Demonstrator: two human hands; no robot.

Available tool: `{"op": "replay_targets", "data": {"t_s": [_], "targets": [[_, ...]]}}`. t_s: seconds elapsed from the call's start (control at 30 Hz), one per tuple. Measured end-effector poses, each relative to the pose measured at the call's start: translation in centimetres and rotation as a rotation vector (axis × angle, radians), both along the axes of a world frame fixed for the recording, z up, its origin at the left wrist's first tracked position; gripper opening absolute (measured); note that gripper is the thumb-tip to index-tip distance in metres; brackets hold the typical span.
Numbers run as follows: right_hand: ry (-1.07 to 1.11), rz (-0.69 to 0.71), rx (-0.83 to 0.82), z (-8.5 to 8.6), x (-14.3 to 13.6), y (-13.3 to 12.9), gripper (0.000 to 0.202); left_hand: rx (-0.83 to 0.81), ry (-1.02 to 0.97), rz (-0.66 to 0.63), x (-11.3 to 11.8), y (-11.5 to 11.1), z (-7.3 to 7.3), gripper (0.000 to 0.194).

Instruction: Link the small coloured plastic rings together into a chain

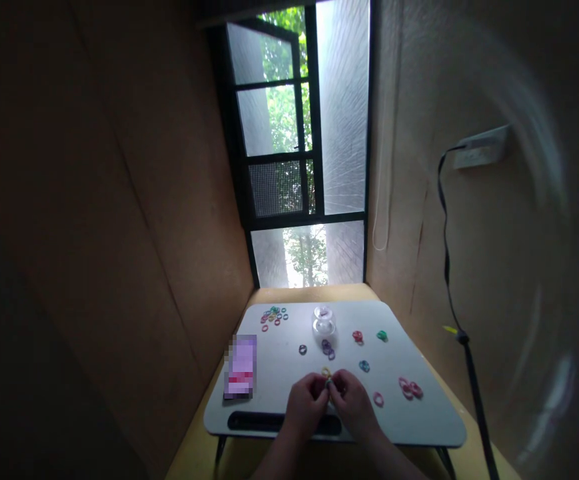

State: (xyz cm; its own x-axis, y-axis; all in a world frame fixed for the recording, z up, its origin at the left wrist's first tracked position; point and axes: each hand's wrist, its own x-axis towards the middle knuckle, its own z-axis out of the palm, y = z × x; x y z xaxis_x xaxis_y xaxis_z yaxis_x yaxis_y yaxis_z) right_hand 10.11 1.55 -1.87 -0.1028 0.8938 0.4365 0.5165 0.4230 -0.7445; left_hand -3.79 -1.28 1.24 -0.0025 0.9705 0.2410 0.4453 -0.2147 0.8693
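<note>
My left hand (306, 395) and my right hand (348, 395) meet over the front middle of the white lap table (279, 373). Their fingertips are pinched together around something small, with a hint of green, mostly hidden by the fingers. Just beyond the fingertips is a yellow hair tie (326, 371); whether the fingers touch it is unclear. Purple hair ties (328, 349) and a dark hair tie (302, 349) lie farther off. Right of my hands are a blue cluster (364, 366) and a single pink hair tie (378, 399).
A mixed heap of hair ties (273, 315) lies at the back left, near a blurred-out phone-like item (242, 367). A clear container (324, 323) stands at the back. Red (358, 337), green (382, 335) and pink (411, 389) groups lie rightward. A black cable (474, 387) hangs at right.
</note>
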Motion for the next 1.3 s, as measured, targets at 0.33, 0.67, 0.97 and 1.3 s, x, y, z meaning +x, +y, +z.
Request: {"op": "replay_targets", "data": {"t_s": [0.33,0.67,0.97,1.3], "targets": [[0.097,0.066,-0.005,0.7,0.1,-0.4,0.013,-0.041,-0.049,0.069,0.3,0.9,-0.5,0.011],[0.078,0.15,-0.076,1.2,0.5,1.1,0.015,-0.069,0.057,0.179,0.5,1.8,-0.8,0.011],[-0.024,0.169,0.006,1.0,1.5,0.9,0.012,-0.118,0.119,0.194,0.9,1.6,-0.1,0.018],[-0.021,0.154,-0.061,0.5,1.9,1.0,0.018,-0.067,0.072,0.09,0.5,1.1,-0.2,0.025]]}}
